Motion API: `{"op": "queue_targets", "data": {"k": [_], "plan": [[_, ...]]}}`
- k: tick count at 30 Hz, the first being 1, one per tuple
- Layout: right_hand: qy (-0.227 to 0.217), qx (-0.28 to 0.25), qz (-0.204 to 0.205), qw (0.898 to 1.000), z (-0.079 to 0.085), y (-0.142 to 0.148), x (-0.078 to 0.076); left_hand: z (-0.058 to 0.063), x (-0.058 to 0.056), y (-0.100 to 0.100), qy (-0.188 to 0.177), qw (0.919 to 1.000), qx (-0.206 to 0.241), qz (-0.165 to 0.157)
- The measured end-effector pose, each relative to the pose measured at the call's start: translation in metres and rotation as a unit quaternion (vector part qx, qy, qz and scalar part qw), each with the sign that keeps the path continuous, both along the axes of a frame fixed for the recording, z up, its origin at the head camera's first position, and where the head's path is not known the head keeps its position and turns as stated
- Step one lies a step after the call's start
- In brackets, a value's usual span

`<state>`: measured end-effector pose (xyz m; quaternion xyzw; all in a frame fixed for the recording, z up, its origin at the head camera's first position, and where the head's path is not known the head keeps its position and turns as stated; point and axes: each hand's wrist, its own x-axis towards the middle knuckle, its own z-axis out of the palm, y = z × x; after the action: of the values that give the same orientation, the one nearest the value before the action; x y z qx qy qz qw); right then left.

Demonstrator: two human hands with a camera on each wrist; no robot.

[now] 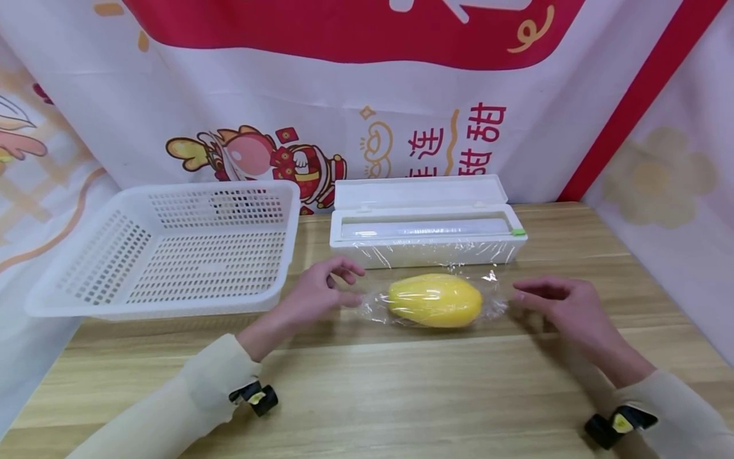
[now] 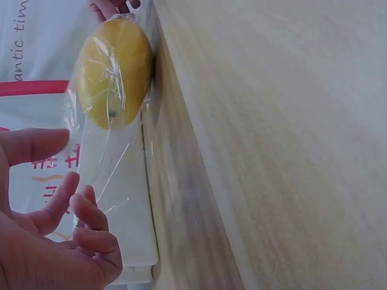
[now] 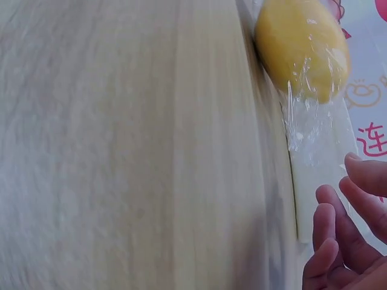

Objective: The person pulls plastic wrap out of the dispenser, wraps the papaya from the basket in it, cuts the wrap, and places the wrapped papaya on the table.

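Observation:
A yellow, papaya-like fruit (image 1: 436,301) lies on its side on the wooden table, wrapped in clear plastic film (image 1: 375,307). Loose film sticks out at both of its ends. My left hand (image 1: 321,290) is just beside the left end, and in the left wrist view the thumb (image 2: 36,145) stands apart from the loosely bent fingers. To the right of the fruit is my right hand (image 1: 564,309), its fingers relaxed. The right wrist view shows a gap between those fingers (image 3: 338,229) and the film. Neither hand holds anything.
Behind the fruit stands a white cling film box (image 1: 427,252), lid (image 1: 418,193) raised, a roll (image 1: 427,228) inside. A white perforated basket (image 1: 215,268) sits at the left. A printed cloth (image 1: 321,89) hangs along the table's back edge.

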<state>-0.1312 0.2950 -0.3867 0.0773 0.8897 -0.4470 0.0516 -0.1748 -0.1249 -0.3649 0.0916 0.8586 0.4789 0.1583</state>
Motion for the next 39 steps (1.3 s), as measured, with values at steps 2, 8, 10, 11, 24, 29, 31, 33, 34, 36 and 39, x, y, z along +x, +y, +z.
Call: {"op": "queue_targets", "data": {"k": [2,8,10,11,24,29,31,33,34,36,39], "plan": [[0.010,-0.004,-0.004,1.000,0.002,0.003,0.001,0.000,-0.001,-0.001,0.007,0.9999,0.003,-0.007],[0.012,-0.024,-0.010,1.000,0.004,0.010,0.002,-0.001,-0.001,-0.004,0.017,0.9993,0.011,-0.031],[0.006,-0.033,-0.014,0.999,0.005,0.013,0.001,0.000,-0.001,-0.005,0.010,0.9992,0.021,-0.031],[0.003,-0.037,-0.016,0.999,0.005,0.014,0.001,0.000,-0.001,-0.006,0.006,0.9992,0.026,-0.030],[0.008,0.005,-0.030,1.000,0.011,0.015,-0.001,0.014,0.002,0.006,0.028,0.9994,0.016,-0.014],[0.056,0.003,-0.041,0.998,0.012,0.019,-0.011,0.027,0.003,0.026,0.080,0.9951,0.057,-0.008],[0.066,0.000,-0.051,0.997,0.014,0.020,-0.017,0.033,0.002,0.038,0.099,0.9920,0.079,0.000],[0.063,-0.001,-0.064,0.996,0.016,0.020,-0.024,0.039,0.001,0.052,0.112,0.9887,0.099,0.009],[0.062,-0.003,-0.069,0.996,0.017,0.020,-0.028,0.043,0.000,0.059,0.116,0.9873,0.107,0.012],[0.063,-0.010,-0.079,0.995,0.017,0.021,-0.036,0.049,-0.002,0.074,0.119,0.9853,0.122,0.014],[0.071,-0.029,-0.086,0.993,0.015,0.022,-0.048,0.058,-0.005,0.096,0.108,0.9843,0.139,0.016]]}}
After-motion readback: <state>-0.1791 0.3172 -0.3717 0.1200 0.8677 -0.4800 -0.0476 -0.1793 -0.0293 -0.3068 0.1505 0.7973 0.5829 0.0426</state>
